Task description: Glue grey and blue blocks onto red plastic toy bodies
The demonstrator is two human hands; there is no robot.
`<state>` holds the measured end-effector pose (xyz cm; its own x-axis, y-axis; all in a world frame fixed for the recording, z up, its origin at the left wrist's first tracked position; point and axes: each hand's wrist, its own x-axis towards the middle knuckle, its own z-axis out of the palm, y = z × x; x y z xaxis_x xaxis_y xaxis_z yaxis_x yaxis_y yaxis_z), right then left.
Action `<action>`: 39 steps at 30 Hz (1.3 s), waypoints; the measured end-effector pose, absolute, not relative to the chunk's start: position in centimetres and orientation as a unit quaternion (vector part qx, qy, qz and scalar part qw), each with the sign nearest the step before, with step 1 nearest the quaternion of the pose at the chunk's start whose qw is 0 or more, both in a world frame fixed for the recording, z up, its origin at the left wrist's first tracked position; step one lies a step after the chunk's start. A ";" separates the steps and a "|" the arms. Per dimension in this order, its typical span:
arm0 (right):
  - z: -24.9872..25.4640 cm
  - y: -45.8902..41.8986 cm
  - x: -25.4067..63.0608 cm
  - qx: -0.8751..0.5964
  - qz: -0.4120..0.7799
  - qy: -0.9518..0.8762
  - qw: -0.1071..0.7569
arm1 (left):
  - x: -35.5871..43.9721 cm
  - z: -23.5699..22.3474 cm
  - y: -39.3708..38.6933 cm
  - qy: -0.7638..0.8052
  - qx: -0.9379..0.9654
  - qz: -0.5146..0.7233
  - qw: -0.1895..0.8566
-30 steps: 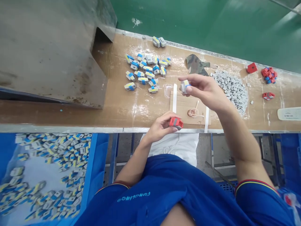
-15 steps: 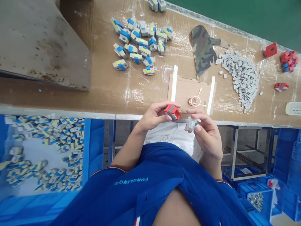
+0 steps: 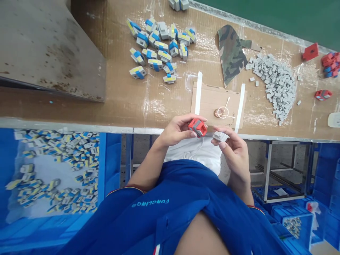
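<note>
My left hand (image 3: 176, 131) is closed round a red toy-like block with a grey band (image 3: 198, 126), just over the table's front edge. Pinched between the thumb and fingers of my right hand (image 3: 232, 143) is a small light-grey plastic block (image 3: 220, 136), a short way right of the red one; the two do not touch. Just beyond my hands lies a cardboard sheet (image 3: 208, 95) with white strips (image 3: 198, 94) along its sides. On it stands a small round pot (image 3: 218, 113) with cotton swabs (image 3: 227, 102) and a pale ring at its top.
Grey, blue and yellow blocks (image 3: 161, 46) lie at the back left, near a rusty metal chute (image 3: 53, 53). A camouflage cloth (image 3: 231, 53) and a heap of small grey pieces (image 3: 280, 85) are to the right, with red parts (image 3: 330, 64) beyond. A blue crate (image 3: 108, 159) holds more blocks.
The grey block in my right hand has turned from upright to lying flatter, its coloured side no longer showing. My left hand keeps the red block. The view has shifted slightly.
</note>
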<state>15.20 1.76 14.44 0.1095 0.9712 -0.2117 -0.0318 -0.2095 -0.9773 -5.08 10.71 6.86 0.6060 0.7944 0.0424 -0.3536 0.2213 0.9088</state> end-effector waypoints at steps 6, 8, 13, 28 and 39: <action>14.4 1.7 15.0 -0.574 0.541 -0.417 0.451 | -4.9 6.9 10.6 0.222 0.495 0.388 0.745; 14.0 1.6 14.8 -0.583 0.526 -0.425 0.450 | -4.9 6.9 10.6 0.226 0.500 0.382 0.744; 13.2 1.6 14.7 -0.628 0.404 -0.492 0.449 | -4.8 7.0 10.6 0.226 0.504 0.385 0.739; 12.9 2.5 14.1 -0.630 0.253 -0.595 0.430 | -4.4 7.3 10.7 0.243 0.495 0.372 0.747; 13.1 3.2 13.5 -0.641 0.228 -0.614 0.399 | -4.3 7.3 10.6 0.272 0.485 0.344 0.757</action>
